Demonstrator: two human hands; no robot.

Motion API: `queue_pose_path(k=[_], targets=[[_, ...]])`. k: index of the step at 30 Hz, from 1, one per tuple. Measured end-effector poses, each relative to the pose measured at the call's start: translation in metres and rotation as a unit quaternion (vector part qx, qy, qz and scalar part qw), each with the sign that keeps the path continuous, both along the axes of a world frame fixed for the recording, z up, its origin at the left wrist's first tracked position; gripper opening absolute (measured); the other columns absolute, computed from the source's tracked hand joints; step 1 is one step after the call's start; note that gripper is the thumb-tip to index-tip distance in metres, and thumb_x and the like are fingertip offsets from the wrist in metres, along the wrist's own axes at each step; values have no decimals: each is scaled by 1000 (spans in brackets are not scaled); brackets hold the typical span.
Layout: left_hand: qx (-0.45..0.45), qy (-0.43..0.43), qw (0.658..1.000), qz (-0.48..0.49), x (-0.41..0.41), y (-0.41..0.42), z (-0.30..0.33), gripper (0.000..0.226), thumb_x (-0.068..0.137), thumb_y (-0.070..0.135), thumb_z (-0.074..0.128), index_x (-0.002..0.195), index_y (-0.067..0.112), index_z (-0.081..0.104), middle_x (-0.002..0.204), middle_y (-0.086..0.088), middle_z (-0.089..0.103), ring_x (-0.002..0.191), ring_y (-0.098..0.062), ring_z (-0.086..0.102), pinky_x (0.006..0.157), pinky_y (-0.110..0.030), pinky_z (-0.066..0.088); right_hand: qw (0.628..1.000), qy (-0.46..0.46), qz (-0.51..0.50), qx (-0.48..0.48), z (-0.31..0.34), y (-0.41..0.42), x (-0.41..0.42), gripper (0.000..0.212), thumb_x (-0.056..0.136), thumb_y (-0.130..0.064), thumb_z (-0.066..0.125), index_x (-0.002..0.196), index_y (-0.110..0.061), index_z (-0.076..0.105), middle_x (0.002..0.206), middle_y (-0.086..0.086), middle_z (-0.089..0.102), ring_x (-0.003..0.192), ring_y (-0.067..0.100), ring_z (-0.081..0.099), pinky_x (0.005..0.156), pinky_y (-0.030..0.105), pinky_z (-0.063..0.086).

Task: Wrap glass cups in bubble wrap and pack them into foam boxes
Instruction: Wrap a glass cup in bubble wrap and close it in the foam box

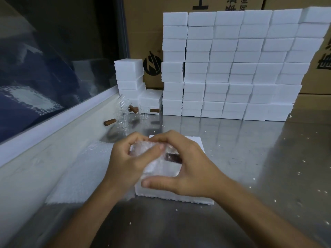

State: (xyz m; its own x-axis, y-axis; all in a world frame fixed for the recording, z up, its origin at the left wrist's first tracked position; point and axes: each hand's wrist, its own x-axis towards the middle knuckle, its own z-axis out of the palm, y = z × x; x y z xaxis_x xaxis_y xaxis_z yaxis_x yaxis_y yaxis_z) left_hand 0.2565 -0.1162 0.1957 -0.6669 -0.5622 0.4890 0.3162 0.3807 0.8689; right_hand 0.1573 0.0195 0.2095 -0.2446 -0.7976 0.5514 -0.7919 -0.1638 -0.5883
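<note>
A glass cup wrapped in bubble wrap (157,154) sits over an open white foam box (198,145) on the steel table; its brown handle shows through the wrap. My left hand (125,158) grips the wrapped bundle from the left, fingers curled on it. From the right, my right hand (184,163) holds the same bundle, fingers over its top and thumb along its near side. Sheets of bubble wrap (77,176) lie flat to the left of the box. Several bare glass cups (123,119) with brown handles stand farther back.
A tall wall of stacked white foam boxes (232,68) fills the back of the table, with a shorter stack (129,77) to its left. Cardboard cartons (146,33) stand behind. A window ledge (53,122) runs along the left. White foam crumbs dot the steel table (268,158).
</note>
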Motion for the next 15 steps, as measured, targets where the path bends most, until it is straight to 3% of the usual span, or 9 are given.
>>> queue_pose_path(k=[3,6,8,10,15], targets=[[110,-69,991,-30,2,-1,2,59,60,57,77,82,4,62,67,-13,53,57,-24,52,44,-29,39,999,6,-17,41,2,0,1,63,67,-37,90,118,-26,56,109,-18,62,103,5,60,82,21,55],[222,-113,962,-114,4,0,5,40,62,54,72,80,18,75,73,-5,66,61,-18,62,57,-26,35,991,-111,-33,60,8,1,-1,46,63,-25,93,96,-23,62,84,-13,66,75,4,64,66,19,53],[259,-100,944,-177,6,-2,8,33,63,51,66,73,22,78,70,0,67,59,-14,62,57,-27,35,976,-208,-18,69,11,2,-6,39,64,-16,93,93,-15,67,81,-4,70,73,8,67,65,24,54],[294,-72,927,-221,8,-4,9,34,63,48,65,73,19,78,71,-2,66,58,-15,61,52,-26,37,955,-281,34,88,15,5,-8,32,69,-7,88,96,-7,72,88,2,76,82,14,72,71,26,56],[347,-33,877,-331,8,-6,7,42,57,39,82,88,11,76,83,-9,66,54,-16,55,41,-21,41,888,-434,115,96,15,7,-12,22,68,-5,73,90,-5,76,90,10,75,83,19,71,75,23,55]])
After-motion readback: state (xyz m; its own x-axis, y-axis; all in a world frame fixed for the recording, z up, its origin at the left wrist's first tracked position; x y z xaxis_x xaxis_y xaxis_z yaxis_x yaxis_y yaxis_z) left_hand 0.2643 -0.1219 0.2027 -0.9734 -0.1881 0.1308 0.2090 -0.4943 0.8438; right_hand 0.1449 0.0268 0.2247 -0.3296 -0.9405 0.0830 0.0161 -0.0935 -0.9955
